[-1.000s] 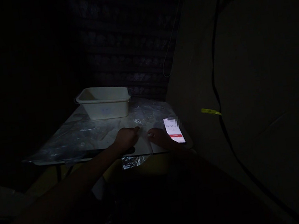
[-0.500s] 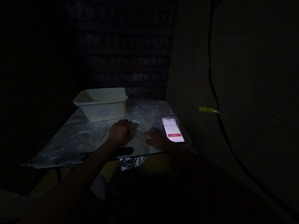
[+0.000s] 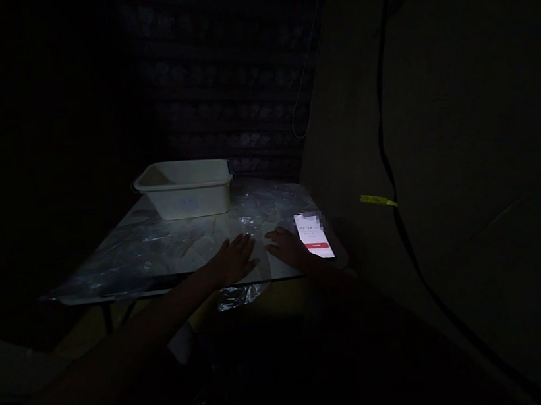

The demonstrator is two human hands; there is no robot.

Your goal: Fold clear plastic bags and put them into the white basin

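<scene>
My left hand (image 3: 232, 260) lies flat near the front edge of the table, fingers spread, on clear plastic sheeting (image 3: 197, 249). To its right, my right hand (image 3: 286, 247) rests on the tabletop with its fingers stretched toward the left one; they look apart and hold nothing. A lit phone (image 3: 313, 236) lies just right of that hand, its screen showing a timer and a red button. Part of the sheeting hangs over the front edge between my arms. The dim light hides much of the detail.
A cream plastic tub (image 3: 190, 200) with dark handles stands at the back left of the table (image 3: 289, 193). On the right rises a dark wall or panel, with a black cable (image 3: 385, 147) and a yellow tag (image 3: 374, 200) on it. Deep shadow covers the left side.
My left hand has slid to the right and toward me, and its fingers have spread out. My right hand has barely moved. The tub and phone stay in place.
</scene>
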